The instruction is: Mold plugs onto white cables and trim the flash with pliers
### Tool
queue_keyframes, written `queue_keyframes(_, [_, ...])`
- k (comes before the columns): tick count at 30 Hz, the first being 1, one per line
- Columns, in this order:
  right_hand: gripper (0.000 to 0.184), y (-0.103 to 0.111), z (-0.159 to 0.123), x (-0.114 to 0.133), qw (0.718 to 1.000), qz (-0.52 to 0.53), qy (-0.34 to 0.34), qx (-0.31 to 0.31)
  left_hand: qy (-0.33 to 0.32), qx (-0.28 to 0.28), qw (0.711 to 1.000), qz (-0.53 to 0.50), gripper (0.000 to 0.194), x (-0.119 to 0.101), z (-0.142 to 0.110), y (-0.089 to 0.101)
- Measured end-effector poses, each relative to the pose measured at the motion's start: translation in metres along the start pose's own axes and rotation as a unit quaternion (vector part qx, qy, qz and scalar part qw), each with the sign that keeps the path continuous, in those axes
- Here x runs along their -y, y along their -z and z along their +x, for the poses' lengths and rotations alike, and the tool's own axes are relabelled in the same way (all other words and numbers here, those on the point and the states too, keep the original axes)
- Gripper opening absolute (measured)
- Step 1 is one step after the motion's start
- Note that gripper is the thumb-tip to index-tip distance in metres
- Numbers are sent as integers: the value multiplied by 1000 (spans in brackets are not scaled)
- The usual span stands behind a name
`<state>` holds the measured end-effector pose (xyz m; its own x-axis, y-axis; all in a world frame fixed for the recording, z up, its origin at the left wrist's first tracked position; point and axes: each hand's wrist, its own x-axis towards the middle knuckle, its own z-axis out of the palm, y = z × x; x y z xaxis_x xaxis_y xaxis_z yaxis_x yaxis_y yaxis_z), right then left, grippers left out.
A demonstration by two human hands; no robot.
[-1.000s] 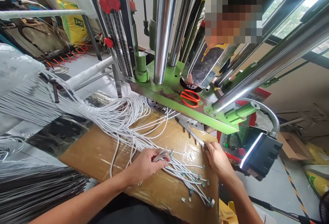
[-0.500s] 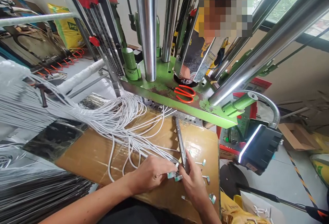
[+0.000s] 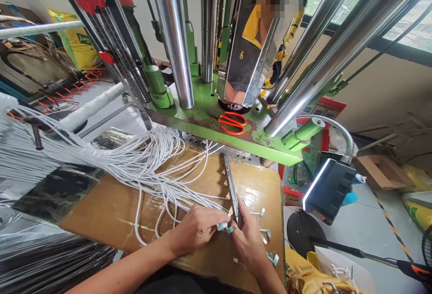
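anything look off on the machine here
The green plate has rust and worn paint near its front edge, and orange scissors lie loose on it, an odd spot for a tool.

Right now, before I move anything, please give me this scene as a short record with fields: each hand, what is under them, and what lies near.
left hand: at white cables with green-tipped ends
right hand: at the lower end of a narrow toothed metal strip
under hands: cardboard sheet
near: orange-handled scissors on a green steel plate
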<state>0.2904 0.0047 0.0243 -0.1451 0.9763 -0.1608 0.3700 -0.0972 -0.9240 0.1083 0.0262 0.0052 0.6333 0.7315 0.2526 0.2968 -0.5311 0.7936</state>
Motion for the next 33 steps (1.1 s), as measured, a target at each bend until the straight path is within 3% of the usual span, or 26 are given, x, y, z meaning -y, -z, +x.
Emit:
queue_keyframes(4, [62, 3, 1, 1, 997, 31, -59, 26, 131, -41, 988, -65, 22, -9, 7, 6])
queue_keyframes(7, [59, 6, 2, 0, 993, 78, -86, 31, 240, -86, 954, -159, 27, -16, 12, 17])
queue_keyframes(12, [45, 6, 1, -2, 991, 94, -87, 36, 297, -124, 883, -342, 39, -18, 17, 30])
queue_keyframes(19, [59, 5, 5, 3, 987, 118, -110, 26, 301, -89, 925, -213, 42, -18, 24, 35])
queue_keyframes(22, [58, 5, 6, 2, 986, 131, -105, 24, 266, -75, 949, -152, 32, -18, 23, 32])
queue_keyframes(27, [56, 3, 8, -2, 985, 135, -108, 20, 101, -54, 992, -57, 22, 0, 20, 22])
queue_keyframes(30, [56, 3, 8, -2, 984, 133, -116, 17, 15, -78, 997, 21, 29, 11, 19, 17])
queue_keyframes(33, [56, 3, 8, -2, 985, 127, -119, 15, -24, -92, 993, 71, 36, 17, 18, 14])
